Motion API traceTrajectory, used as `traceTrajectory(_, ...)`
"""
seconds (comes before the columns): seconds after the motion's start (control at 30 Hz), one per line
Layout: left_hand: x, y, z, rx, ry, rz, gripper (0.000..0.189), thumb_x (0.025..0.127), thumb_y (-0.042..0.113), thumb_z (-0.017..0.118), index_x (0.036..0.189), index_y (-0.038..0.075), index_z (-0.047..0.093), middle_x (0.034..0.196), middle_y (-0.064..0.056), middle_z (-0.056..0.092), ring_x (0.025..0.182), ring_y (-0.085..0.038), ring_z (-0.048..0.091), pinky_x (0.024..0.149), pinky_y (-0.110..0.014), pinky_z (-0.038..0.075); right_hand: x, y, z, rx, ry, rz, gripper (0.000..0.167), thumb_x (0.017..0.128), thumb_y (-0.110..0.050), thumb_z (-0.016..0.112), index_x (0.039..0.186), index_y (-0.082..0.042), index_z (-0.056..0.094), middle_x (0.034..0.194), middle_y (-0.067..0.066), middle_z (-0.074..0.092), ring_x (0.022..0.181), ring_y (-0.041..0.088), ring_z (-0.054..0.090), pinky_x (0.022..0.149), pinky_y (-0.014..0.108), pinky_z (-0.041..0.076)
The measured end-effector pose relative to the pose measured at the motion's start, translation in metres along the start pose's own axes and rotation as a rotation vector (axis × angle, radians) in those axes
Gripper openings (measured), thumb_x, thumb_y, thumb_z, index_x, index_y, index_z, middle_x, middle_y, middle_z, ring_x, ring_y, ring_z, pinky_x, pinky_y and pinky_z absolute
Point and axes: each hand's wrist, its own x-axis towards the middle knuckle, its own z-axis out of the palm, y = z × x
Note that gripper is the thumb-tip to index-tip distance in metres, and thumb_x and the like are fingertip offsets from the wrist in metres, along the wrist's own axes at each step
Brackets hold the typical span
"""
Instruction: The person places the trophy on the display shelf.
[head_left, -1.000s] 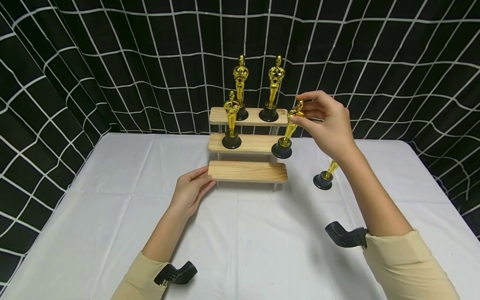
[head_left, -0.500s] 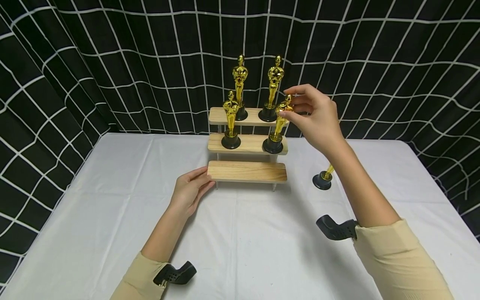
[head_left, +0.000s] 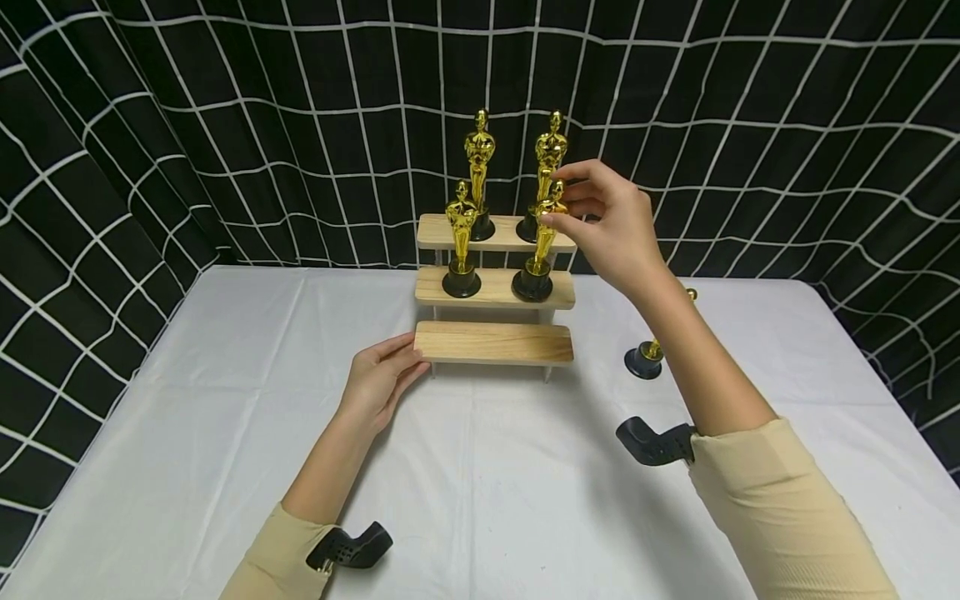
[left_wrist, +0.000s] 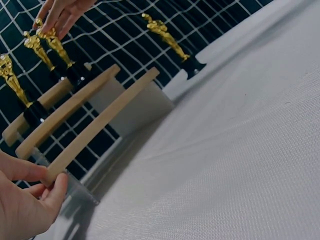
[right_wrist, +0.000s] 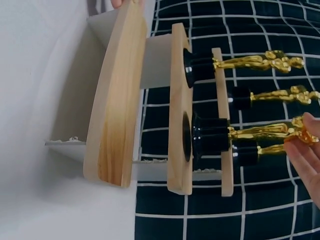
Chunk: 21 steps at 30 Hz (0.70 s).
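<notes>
My right hand (head_left: 615,229) pinches a gold trophy statuette (head_left: 543,246) by its upper body, upright at the right part of the middle shelf (head_left: 491,286). A thin gap seems to show under its black base in the right wrist view. My left hand (head_left: 378,379) grips the left end of the lowest board of the wooden three-tier display stand (head_left: 495,343), thumb and fingers on either side of it. Another statuette (head_left: 461,233) stands at the middle shelf's left. Two more, a left statuette (head_left: 480,158) and a partly hidden right statuette (head_left: 551,150), stand on the top shelf.
One statuette (head_left: 645,360) stands on the white-clothed table (head_left: 525,483) right of the stand, partly hidden behind my right forearm. A black curtain with white netting (head_left: 315,150) hangs behind the table and at its sides.
My right hand has carried the statuette leftward from beyond the stand's right edge to over the middle shelf, and it now stands straighter. The left hand stays on the lowest board.
</notes>
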Motion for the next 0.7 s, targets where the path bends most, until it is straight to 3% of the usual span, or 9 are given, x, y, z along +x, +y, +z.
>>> traceTrajectory(0.27,-0.0001,0.0004,-0.0006,-0.001,-0.001,-0.002,0.047,0.103,-0.011,0.055,0.150,-0.013,0.047,0.144,-0.030,0.053,0.094,-0.011,0.070,0.099,-0.021,0.062,0.0048,-0.0004,0.0057,0.007,-0.017,-0.007,0.041,0.096,-0.003,0.078,0.134,-0.001,0.065,0.123,0.019,0.073,0.110,0.031,0.073,0.089,0.023,0.060)
traceTrajectory(0.5,-0.0006,0.0007,-0.0010,0.016,-0.004,0.000,0.046,0.104,-0.010,0.055,0.149,-0.013,0.048,0.144,-0.029,0.053,0.098,-0.013,0.070,0.100,-0.021,0.062,0.0064,0.0035,0.0092,-0.010,-0.026,-0.003,0.040,0.097,-0.004,0.077,0.135,-0.002,0.065,0.123,0.020,0.074,0.110,0.032,0.073,0.095,0.042,0.062)
traceTrajectory(0.7,0.0000,0.0003,-0.0006,0.015,-0.001,-0.002,0.047,0.104,-0.010,0.056,0.149,-0.013,0.048,0.144,-0.029,0.053,0.096,-0.012,0.070,0.099,-0.021,0.062,0.0074,0.0045,0.0094,-0.006,-0.030,-0.002,0.041,0.096,-0.004,0.078,0.135,-0.002,0.064,0.123,0.021,0.073,0.111,0.033,0.073,0.097,0.047,0.063)
